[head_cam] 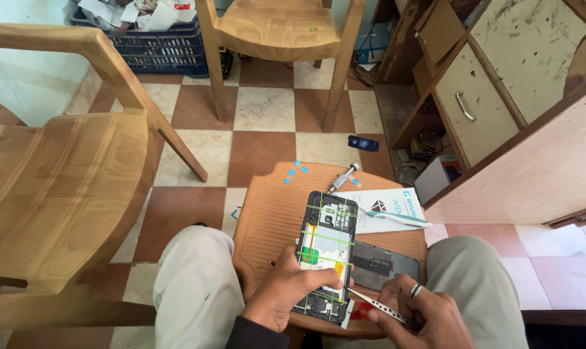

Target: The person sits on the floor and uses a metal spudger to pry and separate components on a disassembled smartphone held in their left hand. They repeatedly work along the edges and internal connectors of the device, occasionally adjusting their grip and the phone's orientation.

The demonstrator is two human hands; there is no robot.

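Nearest the camera, the right hand [429, 317] is closed in a pinch around metal tweezers [377, 305] whose tip points at the lower edge of the opened smartphone [326, 255], while the left hand [290, 291] curls over that phone's lower left side, thumb pressed on its exposed inside, steadying it on the brown plastic stool [267, 207]. Judging by how things lie, the disassembly is well along: the dark back cover [387, 264] is already off and rests just right of the phone, a screwdriver [342, 178] and toothbrush [396, 217] lie beyond the phone, yet the inner parts remain in place.
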